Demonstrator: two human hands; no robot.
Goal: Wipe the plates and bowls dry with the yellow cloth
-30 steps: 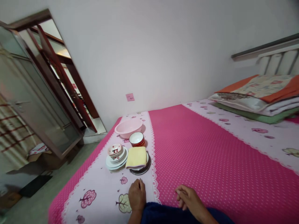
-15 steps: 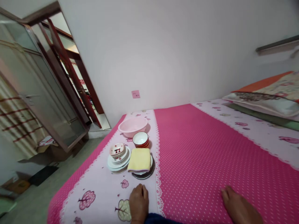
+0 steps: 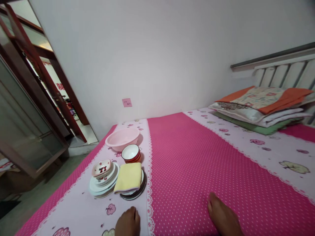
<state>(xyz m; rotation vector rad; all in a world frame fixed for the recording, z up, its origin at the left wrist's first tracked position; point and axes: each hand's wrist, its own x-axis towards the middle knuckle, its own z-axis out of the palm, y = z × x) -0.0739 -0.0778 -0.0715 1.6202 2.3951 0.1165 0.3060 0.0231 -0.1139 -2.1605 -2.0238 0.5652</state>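
My left hand point(image 3: 128, 223) rests on the bed's pale strip, fingers curled closed, nothing visible in it. Just beyond it a folded yellow cloth point(image 3: 128, 177) lies over a stack of dark-rimmed plates point(image 3: 142, 187). On the left, a stack of white plates point(image 3: 94, 188) carries a small square bowl point(image 3: 101, 167) with a red pattern. Red-orange bowls point(image 3: 134, 159), nested together, stand behind the cloth. My right hand point(image 3: 222, 214) is on the pink dotted part of the bedspread, apart from the dishes; its fingers are closed with nothing seen in them.
A pink basin point(image 3: 120, 146) sits behind the bowls near the wall. Folded bedding point(image 3: 265, 105) is piled at the right, by a radiator point(image 3: 283, 75). The bed's edge drops to the floor on the left, near an open doorway point(image 3: 61, 85).
The view has turned to the right, so the dishes and basin sit further left and more of the bedding and radiator shows. Both hands stay closed; the dishes keep their arrangement.
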